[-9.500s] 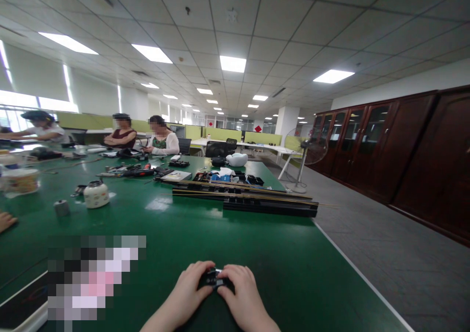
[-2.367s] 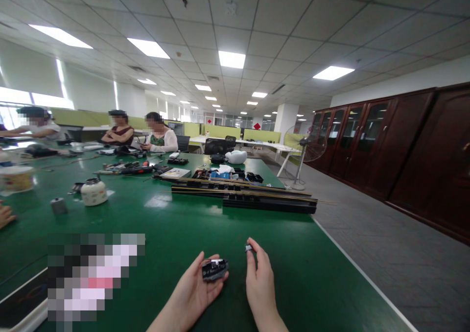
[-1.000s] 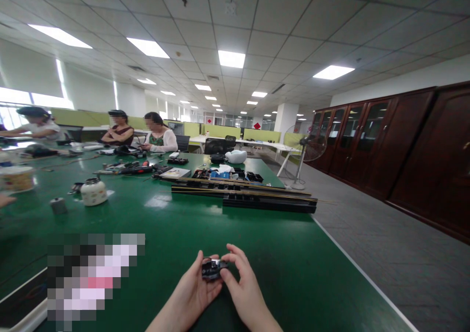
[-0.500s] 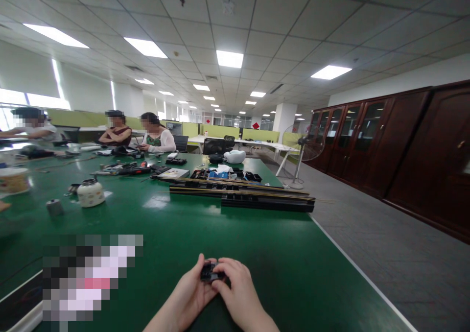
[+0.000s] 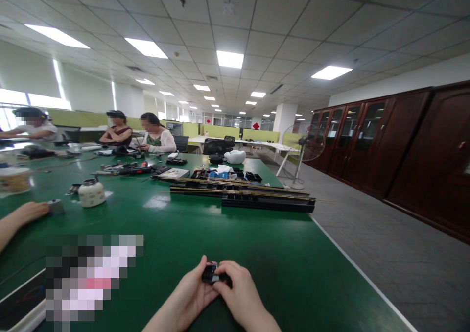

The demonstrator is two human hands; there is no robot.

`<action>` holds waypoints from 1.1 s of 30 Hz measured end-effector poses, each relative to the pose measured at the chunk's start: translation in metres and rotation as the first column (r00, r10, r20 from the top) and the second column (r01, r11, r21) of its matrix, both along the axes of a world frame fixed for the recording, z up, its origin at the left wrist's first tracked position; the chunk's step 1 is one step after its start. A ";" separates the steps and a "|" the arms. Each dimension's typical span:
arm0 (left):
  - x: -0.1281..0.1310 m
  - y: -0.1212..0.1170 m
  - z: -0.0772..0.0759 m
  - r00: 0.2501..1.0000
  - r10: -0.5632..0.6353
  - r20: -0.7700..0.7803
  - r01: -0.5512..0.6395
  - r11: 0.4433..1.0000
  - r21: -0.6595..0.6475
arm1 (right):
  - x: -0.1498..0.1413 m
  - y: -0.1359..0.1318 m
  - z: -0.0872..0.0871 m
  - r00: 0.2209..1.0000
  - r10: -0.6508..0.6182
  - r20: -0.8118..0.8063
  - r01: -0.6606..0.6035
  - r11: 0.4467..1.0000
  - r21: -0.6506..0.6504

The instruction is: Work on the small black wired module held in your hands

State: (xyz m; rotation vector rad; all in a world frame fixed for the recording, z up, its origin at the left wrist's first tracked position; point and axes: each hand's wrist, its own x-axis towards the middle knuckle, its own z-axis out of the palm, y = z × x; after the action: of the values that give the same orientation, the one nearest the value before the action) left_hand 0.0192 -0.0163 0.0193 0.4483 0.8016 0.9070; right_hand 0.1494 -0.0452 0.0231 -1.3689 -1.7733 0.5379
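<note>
Both of mine on a small black plastic part (image 5: 207, 274). It's over the near stretch of the green table (image 5: 286, 263), well in from the right edge; can't tell if it's resting or held clear.

Left hand (image 5: 193, 290): cradling the part's left end, thumb up beside it. Right hand (image 5: 238, 288): thumb and fingers pinched on the right end. Light-grey patch (image 5: 216, 277) by the right fingertips, too small to tell if loose or fixed.

My read on the step: mid-adjustment at that right end. Next move calls for left as a steady fixture, right on light, straight fingertip force. Contact's hidden by fingers, so I'd want a better view before pushing.

Well apart: black rails (image 5: 268, 205) toward the far edge; co-worker's hand (image 5: 31, 211) touching a grey cylinder (image 5: 56, 206) off left.
</note>
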 end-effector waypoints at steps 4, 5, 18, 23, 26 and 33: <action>-0.002 0.001 -0.004 0.998 -0.039 -0.051 0.041 0.999 0.032 | 0.003 -0.001 0.003 0.996 0.034 -0.077 -0.035 0.999 -0.018; -0.003 0.004 -0.006 0.997 -0.051 -0.061 0.055 0.997 0.054 | 0.004 -0.002 0.003 0.994 0.044 -0.099 -0.046 0.999 -0.020; -0.031 0.016 -0.013 0.881 0.189 -0.435 0.109 0.811 0.574 | 0.012 0.002 -0.002 0.979 -0.013 -0.204 -0.007 0.995 -0.098; -0.031 0.011 -0.006 0.810 0.173 -0.561 0.253 0.759 0.600 | 0.011 0.001 -0.003 0.990 0.006 -0.140 -0.023 0.993 -0.119; -0.031 0.011 -0.005 0.781 0.185 -0.596 0.287 0.741 0.607 | 0.012 0.001 -0.005 0.995 -0.024 -0.092 0.014 0.994 -0.106; -0.033 0.015 -0.009 0.689 0.238 -0.684 0.369 0.698 0.614 | 0.012 0.003 -0.008 1.000 -0.005 -0.023 0.002 0.993 -0.116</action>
State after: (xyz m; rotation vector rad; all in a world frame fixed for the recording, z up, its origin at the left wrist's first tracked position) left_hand -0.0143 -0.0018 0.0099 1.6365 1.1175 0.9463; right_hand 0.1617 -0.0424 0.0154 -1.4391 -1.7435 0.6613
